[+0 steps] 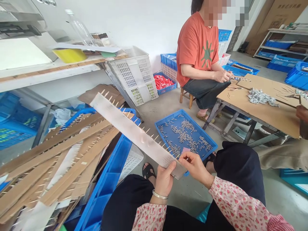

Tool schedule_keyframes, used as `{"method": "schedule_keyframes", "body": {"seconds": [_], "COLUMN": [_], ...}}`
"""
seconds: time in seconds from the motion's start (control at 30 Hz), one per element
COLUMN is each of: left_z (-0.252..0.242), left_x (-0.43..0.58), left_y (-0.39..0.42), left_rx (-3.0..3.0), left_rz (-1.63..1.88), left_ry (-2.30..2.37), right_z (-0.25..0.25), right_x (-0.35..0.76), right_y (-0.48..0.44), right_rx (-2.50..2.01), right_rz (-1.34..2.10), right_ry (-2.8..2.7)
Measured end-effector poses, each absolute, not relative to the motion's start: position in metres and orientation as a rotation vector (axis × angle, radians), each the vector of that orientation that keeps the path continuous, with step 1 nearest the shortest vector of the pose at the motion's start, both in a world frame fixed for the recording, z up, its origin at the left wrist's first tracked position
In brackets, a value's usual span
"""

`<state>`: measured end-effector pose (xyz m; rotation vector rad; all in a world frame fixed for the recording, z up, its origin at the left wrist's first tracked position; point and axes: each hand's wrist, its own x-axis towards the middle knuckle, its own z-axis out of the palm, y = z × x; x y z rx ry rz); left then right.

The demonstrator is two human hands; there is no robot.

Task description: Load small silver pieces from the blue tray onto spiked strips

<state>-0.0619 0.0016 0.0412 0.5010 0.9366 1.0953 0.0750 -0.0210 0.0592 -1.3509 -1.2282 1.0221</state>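
My left hand (165, 179) grips the lower end of a long pale cardboard strip (134, 131), thumb on its face. Thin pointed sticks (149, 130) stick out in a row along the strip's upper edge. At that same end, my right hand (196, 166) is closed in a pinch against the edge, beside the lowest visible stick. Its fingertips hide what lies between them. Below and beyond the strip, a blue tray (166, 123) on the floor holds many small grey pointed pieces (185, 131).
To the left, a blue crate (103, 183) is heaped with stick-edged cardboard strips (81, 166). A person in an orange shirt (196, 45) sits by a cardboard-topped table (276, 118) with grey pieces on it. A white crate (134, 77) stands behind; another person's hand (302, 114) shows far right.
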Motion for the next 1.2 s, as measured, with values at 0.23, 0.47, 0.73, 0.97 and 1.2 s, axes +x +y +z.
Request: {"method": "schedule_keyframes", "body": {"seconds": [0.23, 0.47, 0.73, 0.97, 1.2], "left_z": [0.045, 0.047, 0.051, 0.052, 0.047], "left_x": [-0.065, -0.065, -0.063, -0.063, -0.064], "left_y": [0.004, 0.004, 0.004, 0.002, 0.001], "left_rx": [0.455, 0.452, 0.543, 0.598, 0.595], "left_rz": [1.146, 1.103, 1.096, 1.077, 1.075], "left_ry": [0.947, 0.954, 0.939, 0.919, 0.919], "right_z": [0.079, 0.079, 0.096, 0.097, 0.093], "right_x": [0.102, 0.101, 0.101, 0.096, 0.095], "right_y": [-0.012, -0.017, -0.022, -0.02, -0.021], "right_rx": [-1.224, -1.234, -1.329, -1.348, -1.304], "right_rz": [1.096, 1.236, 0.918, 0.794, 0.814], "right_ry": [-0.841, -0.942, -1.623, -1.726, -1.745]}}
